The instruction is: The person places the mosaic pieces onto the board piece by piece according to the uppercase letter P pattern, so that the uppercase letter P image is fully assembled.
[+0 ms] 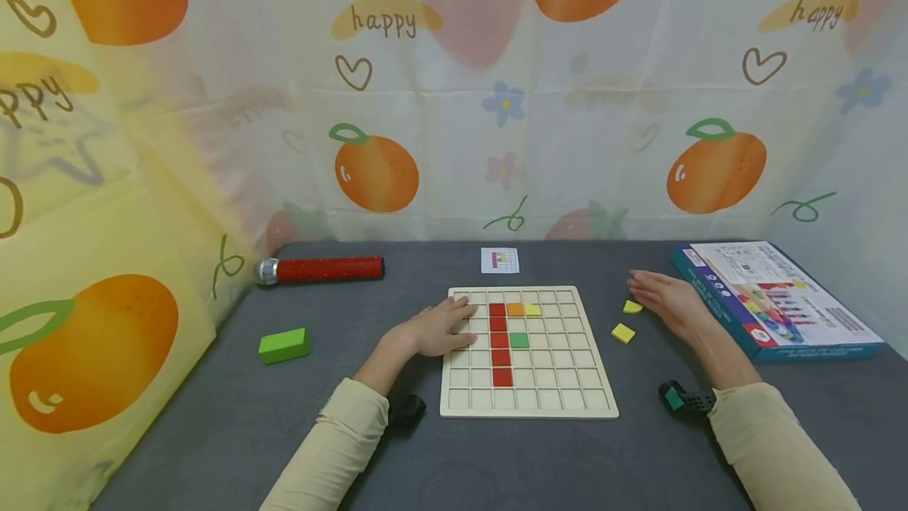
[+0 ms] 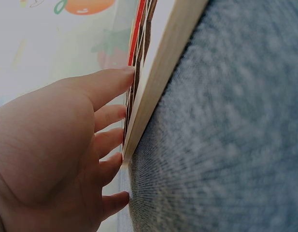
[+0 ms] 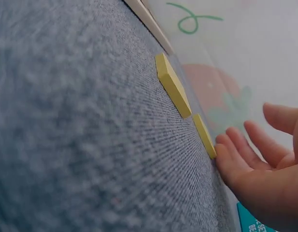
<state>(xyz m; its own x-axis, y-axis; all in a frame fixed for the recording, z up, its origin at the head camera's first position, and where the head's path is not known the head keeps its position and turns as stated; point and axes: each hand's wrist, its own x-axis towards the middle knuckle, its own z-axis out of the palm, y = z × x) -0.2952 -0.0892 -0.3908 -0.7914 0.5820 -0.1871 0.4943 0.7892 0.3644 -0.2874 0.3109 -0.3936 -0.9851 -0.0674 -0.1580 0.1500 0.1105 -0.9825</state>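
Note:
A pale wooden grid board (image 1: 556, 399) lies flat in the middle of the table. My left hand (image 1: 436, 327) rests its spread fingertips on the board's left edge. Several red square tiles (image 1: 500, 358) form a column on the grid, with an orange tile (image 1: 515, 310) and a yellow tile (image 1: 532, 310) beside its top. A green tile (image 1: 519, 340) sits to the right of the column's third red one. Right of the board lie two loose yellow tiles (image 3: 175, 92). My right hand (image 1: 670, 306), fingers extended, is beside the farther one; whether it touches is unclear.
Behind the board lies a small printed card (image 1: 500, 260). A red microphone-shaped tube (image 1: 329, 269) and a green block (image 1: 284, 346) are on the left. At the far right lies a flat game box (image 1: 780, 298). A patterned curtain (image 1: 454, 140) hangs behind the table.

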